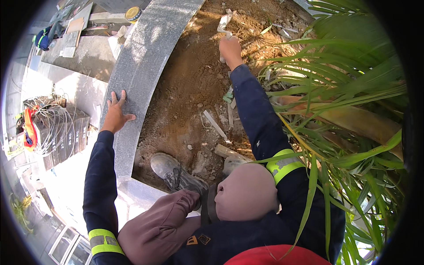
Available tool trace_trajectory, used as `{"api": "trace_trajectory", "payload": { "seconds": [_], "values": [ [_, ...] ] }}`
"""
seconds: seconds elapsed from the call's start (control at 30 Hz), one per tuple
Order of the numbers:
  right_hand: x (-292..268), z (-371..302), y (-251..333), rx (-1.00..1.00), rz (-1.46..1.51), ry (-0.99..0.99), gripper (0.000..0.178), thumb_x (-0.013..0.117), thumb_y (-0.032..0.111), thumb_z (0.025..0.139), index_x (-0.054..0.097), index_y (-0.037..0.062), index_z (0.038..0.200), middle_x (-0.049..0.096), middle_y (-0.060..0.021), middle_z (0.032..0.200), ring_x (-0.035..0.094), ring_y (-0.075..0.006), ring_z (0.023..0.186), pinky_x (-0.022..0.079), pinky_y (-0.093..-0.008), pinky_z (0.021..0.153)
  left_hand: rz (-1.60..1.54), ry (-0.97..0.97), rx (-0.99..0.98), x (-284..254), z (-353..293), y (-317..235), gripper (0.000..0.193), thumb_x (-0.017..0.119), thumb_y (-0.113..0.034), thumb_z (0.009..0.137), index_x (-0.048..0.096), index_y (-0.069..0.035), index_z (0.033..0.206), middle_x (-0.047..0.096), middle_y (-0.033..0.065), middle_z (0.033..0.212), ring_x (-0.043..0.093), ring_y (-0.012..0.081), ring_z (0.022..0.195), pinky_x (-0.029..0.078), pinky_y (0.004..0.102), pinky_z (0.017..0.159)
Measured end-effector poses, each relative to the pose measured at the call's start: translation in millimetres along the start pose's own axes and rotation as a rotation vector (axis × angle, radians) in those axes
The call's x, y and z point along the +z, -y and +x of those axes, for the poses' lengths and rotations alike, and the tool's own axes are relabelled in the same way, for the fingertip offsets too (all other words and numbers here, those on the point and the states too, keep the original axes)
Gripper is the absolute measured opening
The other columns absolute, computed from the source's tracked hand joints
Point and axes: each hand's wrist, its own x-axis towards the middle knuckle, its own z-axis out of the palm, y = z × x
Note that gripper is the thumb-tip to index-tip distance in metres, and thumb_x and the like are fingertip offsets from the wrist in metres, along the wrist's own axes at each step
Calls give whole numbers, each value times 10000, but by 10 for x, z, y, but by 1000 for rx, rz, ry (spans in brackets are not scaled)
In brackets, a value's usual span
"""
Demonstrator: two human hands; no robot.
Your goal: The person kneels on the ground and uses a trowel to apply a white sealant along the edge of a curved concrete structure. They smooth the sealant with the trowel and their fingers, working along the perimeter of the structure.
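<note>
My left hand (116, 113) rests with fingers spread on a long curved grey speckled stone slab (148, 48), near its outer edge. Nothing is held in it. Over the bare brown soil (185, 84) at the far side, my right hand (230, 49) is closed in a fist around a small trowel (225, 20). Its pale, crusted blade points away from me, and a bent neck joins it to the grip. Most of the handle is hidden by the fingers.
Palm fronds (340, 75) crowd the right side, some crossing my right arm. My shoe (174, 172) stands on the soil, near pale debris strips (215, 125). Left of the slab are dark stacked weights (62, 132) with tangled wires. A yellow-lidded bucket (133, 14) stands beyond.
</note>
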Motion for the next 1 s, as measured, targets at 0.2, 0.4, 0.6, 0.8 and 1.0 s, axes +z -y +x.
{"api": "trace_trajectory", "payload": {
  "seconds": [0.2,0.4,0.6,0.8,1.0],
  "values": [
    [244,560,466,-248,-362,-97,481,562,232,900,648,-62,1271,716,-287,1084,686,-411,911,536,-496,894,28,-1,-69,-65,-199,-1,1196,935,-312,675,236,-242,1643,119,307,1670,188,599,1479,381,568,1162],
    [-346,1189,-52,-185,-629,90,307,628,236,876,752,-27,972,729,-255,950,706,-416,845,564,-529,800,79,-9,-40,-82,-121,-171,1177,917,-374,687,232,-308,1641,127,220,1700,223,540,1502,452,563,1104],
    [-199,797,220,64,-467,-16,302,651,230,869,737,-48,946,727,-248,1000,676,-400,921,524,-504,862,99,-12,-72,-110,-179,-48,1172,917,-383,688,231,-344,1638,128,199,1707,235,522,1507,478,548,1082],
    [-727,1159,-465,408,0,-172,157,630,111,873,658,-15,783,634,-150,718,584,-272,658,501,-381,660,100,-5,-55,-119,-127,-203,1181,920,-388,681,230,-350,1638,126,198,1708,244,528,1500,478,546,1081],
    [-266,990,-1110,608,297,-595,231,680,305,978,628,113,861,587,-53,708,567,-189,593,419,-326,484,119,-4,-89,-146,-201,-24,1192,920,-388,681,216,-353,1641,126,201,1707,242,527,1501,475,550,1082]
  ]
}}
